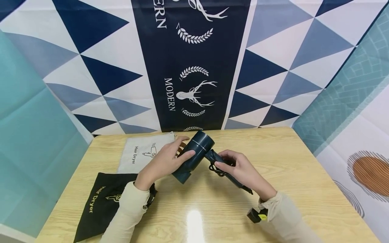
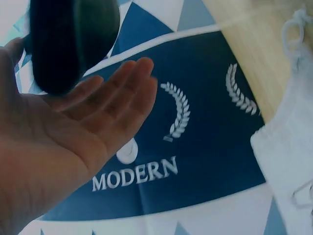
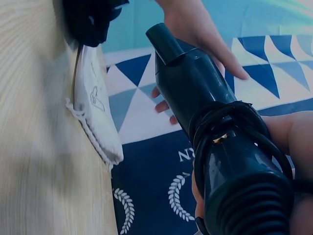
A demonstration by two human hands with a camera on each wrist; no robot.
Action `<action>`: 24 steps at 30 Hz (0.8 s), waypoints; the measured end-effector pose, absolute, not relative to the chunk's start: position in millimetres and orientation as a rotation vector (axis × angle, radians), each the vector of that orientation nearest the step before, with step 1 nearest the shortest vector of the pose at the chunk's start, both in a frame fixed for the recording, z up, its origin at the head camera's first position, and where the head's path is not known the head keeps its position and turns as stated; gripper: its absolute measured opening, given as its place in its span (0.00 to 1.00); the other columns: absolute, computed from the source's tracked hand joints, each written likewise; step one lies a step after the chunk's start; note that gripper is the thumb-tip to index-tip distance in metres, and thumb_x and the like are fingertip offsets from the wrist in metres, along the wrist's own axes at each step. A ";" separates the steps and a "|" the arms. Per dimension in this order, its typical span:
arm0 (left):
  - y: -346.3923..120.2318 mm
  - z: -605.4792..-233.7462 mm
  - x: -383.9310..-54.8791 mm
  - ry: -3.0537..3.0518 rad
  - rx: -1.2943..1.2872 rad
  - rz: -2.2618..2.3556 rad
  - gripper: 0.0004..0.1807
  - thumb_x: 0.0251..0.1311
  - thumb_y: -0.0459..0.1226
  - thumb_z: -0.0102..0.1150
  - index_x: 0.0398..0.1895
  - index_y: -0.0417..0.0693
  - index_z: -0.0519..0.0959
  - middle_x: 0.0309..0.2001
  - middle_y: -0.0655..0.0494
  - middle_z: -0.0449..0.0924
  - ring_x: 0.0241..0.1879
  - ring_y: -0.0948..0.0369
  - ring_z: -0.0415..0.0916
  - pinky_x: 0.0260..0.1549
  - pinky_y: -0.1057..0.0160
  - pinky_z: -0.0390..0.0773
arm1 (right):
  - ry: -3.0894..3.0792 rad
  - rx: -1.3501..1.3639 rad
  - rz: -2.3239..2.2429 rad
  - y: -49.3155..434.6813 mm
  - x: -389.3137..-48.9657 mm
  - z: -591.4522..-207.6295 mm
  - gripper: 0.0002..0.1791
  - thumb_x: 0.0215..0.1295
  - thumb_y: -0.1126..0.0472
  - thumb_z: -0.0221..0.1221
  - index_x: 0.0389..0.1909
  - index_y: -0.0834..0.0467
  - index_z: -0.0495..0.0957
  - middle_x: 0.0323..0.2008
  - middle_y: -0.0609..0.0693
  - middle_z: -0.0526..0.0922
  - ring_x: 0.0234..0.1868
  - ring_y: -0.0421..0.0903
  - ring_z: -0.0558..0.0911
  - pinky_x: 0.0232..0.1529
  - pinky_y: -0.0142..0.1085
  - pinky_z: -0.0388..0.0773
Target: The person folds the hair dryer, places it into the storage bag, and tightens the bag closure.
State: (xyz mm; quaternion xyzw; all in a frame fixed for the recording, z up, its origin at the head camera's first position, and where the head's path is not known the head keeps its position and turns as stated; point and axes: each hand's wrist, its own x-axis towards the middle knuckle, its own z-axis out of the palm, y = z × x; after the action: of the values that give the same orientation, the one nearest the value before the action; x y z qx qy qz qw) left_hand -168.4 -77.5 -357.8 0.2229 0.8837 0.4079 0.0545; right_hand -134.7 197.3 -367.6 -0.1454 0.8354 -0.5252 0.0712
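Observation:
A dark teal hair dryer [image 1: 199,148] is held above the table, its barrel tilted and its black cord [image 3: 230,117] wound around the handle. My right hand [image 1: 241,168] grips the handle [image 3: 244,166] together with the wound cord. Around the barrel, my left hand [image 1: 165,157] has its thumb on the near side and its fingers on the far side. Those fingers [image 2: 117,93] look extended and loosely spread in the left wrist view, where the dark barrel [image 2: 73,44] overlaps the palm side of the hand.
On the left of the wooden table [image 1: 288,162] lies a black pouch [image 1: 100,202] printed "Hair Dryer", partly under the left forearm. A white drawstring pouch [image 1: 129,155] with the same print lies behind it. A patterned cloth backdrop [image 1: 194,67] rises at the table's back edge.

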 end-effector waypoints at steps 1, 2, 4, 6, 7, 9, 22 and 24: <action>-75.7 -359.0 -168.2 2.656 0.669 1.243 0.40 0.65 0.66 0.50 0.73 0.58 0.62 0.51 0.53 0.79 0.44 0.61 0.80 0.43 0.57 0.81 | 2.507 -0.446 -1.578 196.0 -133.4 -367.8 0.15 0.67 0.53 0.65 0.48 0.57 0.81 0.39 0.51 0.84 0.39 0.50 0.81 0.39 0.38 0.80; -74.0 -360.6 -168.0 2.637 0.667 1.239 0.41 0.64 0.66 0.52 0.74 0.58 0.60 0.50 0.53 0.80 0.42 0.62 0.81 0.41 0.58 0.81 | 2.506 -0.453 -1.575 195.0 -132.4 -368.3 0.15 0.66 0.52 0.65 0.48 0.56 0.81 0.39 0.51 0.84 0.39 0.50 0.81 0.39 0.38 0.80; -70.7 -363.1 -167.3 2.591 0.670 1.251 0.44 0.62 0.65 0.56 0.75 0.57 0.57 0.48 0.52 0.80 0.38 0.62 0.81 0.38 0.59 0.81 | 2.507 -0.469 -1.576 193.2 -131.2 -369.4 0.14 0.66 0.53 0.65 0.48 0.56 0.81 0.38 0.50 0.84 0.38 0.49 0.81 0.38 0.38 0.80; -67.4 -365.1 -166.5 2.556 0.677 1.280 0.47 0.60 0.63 0.60 0.76 0.55 0.55 0.45 0.52 0.80 0.35 0.62 0.81 0.34 0.60 0.81 | 2.515 -0.479 -1.572 192.4 -130.6 -370.6 0.14 0.66 0.53 0.66 0.47 0.56 0.81 0.38 0.50 0.84 0.37 0.49 0.81 0.38 0.38 0.80; -66.1 -365.7 -166.3 2.551 0.677 1.293 0.47 0.59 0.62 0.62 0.76 0.54 0.55 0.44 0.53 0.80 0.34 0.62 0.81 0.33 0.60 0.81 | 2.520 -0.480 -1.570 192.2 -130.9 -371.4 0.14 0.66 0.53 0.66 0.47 0.55 0.81 0.38 0.50 0.84 0.37 0.49 0.81 0.38 0.38 0.79; -64.1 -365.2 -165.4 2.548 0.664 1.320 0.47 0.58 0.61 0.63 0.75 0.53 0.56 0.44 0.52 0.80 0.34 0.61 0.81 0.33 0.61 0.81 | 2.521 -0.478 -1.569 192.2 -131.6 -372.4 0.14 0.66 0.53 0.66 0.47 0.55 0.81 0.37 0.50 0.84 0.37 0.49 0.82 0.38 0.37 0.79; -82.4 -345.0 -163.7 2.671 0.570 1.414 0.47 0.56 0.63 0.64 0.75 0.59 0.58 0.47 0.51 0.79 0.36 0.59 0.81 0.34 0.59 0.81 | 2.821 -0.574 -1.381 218.8 -137.3 -357.1 0.21 0.74 0.51 0.56 0.61 0.58 0.75 0.54 0.52 0.81 0.55 0.49 0.79 0.58 0.51 0.74; -87.2 -342.2 -164.7 2.688 0.538 1.416 0.48 0.57 0.63 0.64 0.75 0.58 0.56 0.49 0.50 0.78 0.38 0.57 0.81 0.35 0.58 0.82 | 2.824 -0.580 -1.306 222.7 -137.3 -354.4 0.22 0.74 0.49 0.56 0.61 0.57 0.75 0.49 0.50 0.83 0.50 0.46 0.81 0.53 0.47 0.78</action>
State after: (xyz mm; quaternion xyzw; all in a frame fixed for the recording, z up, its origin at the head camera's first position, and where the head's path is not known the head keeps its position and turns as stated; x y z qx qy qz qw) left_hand -164.7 -87.2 -342.2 0.1744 0.8709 0.4587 0.0279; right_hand -137.3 222.7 -354.4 -0.1833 0.8923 -0.4125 -0.0115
